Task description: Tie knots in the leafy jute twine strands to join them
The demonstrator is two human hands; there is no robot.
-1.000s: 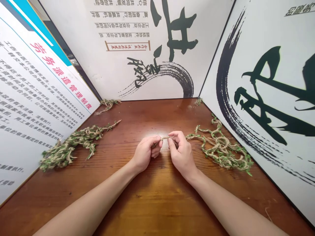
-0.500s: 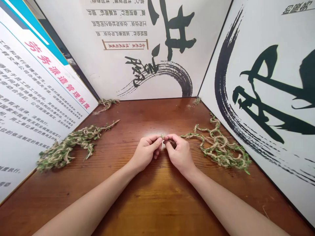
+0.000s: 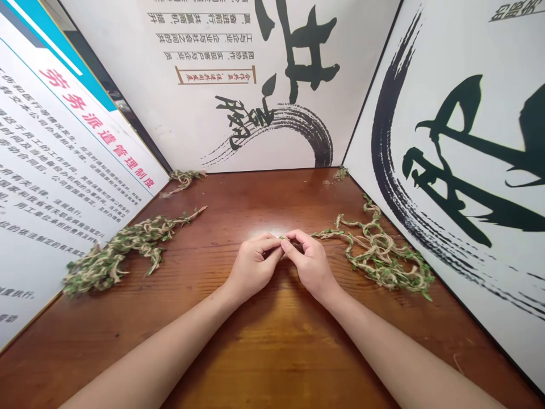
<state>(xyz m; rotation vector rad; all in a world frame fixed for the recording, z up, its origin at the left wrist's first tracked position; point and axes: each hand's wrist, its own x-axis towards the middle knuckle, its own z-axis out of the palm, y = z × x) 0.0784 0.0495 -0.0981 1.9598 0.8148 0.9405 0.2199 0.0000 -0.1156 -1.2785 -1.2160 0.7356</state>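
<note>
currently | wooden table (image 3: 272, 363): leafy jute twine (image 3: 383, 255) in a loose tangle right of centre, a second length (image 3: 114, 250) at left, a scrap (image 3: 183, 180) at upper left | mid-frame: left hand (image 3: 253, 267) and right hand (image 3: 310, 267) meet | fingers (image 3: 275, 244) curled closed, pinching a short twine strand (image 3: 281, 237), mostly hidden between them

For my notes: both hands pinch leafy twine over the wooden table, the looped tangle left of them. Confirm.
Wrong side: the head view shows the looped tangle of leafy twine right of the right hand, not left. The rest stands.
</note>
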